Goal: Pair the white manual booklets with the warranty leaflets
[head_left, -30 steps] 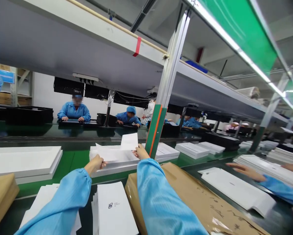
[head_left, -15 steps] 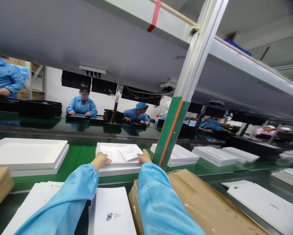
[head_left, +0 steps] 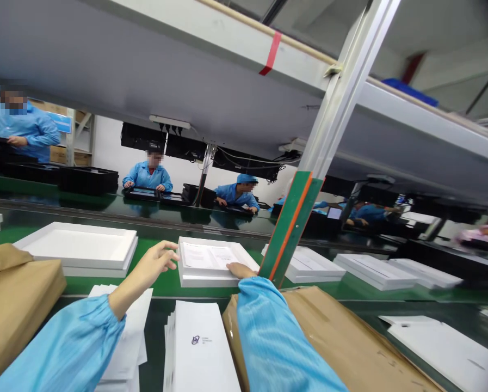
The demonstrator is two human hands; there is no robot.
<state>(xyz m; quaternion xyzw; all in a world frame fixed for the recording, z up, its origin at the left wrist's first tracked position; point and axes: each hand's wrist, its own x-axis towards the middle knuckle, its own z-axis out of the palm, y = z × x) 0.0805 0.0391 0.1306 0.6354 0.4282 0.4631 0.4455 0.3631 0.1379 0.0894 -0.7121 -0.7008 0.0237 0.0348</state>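
Observation:
A shallow white box (head_left: 205, 279) sits on the green conveyor belt (head_left: 162, 283) in front of me, with printed paper sheets (head_left: 209, 255) lying inside it. My right hand (head_left: 239, 269) rests flat on the box's near right corner, fingers touching the papers. My left hand (head_left: 156, 262) hovers just left of the box with its fingers spread and nothing in it. Both arms wear light blue sleeves. A stack of white booklets with a small logo (head_left: 198, 348) lies close below my arms.
Another open white box (head_left: 78, 247) lies to the left and several more (head_left: 374, 269) to the right on the belt. Brown paper packages (head_left: 17, 305) (head_left: 341, 343) flank the booklets. A slanted metal post (head_left: 296, 218) rises right of my hand. People in blue coats work across the line.
The small sheet held up a second ago now lies flat in the box. My left hand has lifted off the box and drawn back to the left; the view has shifted left.

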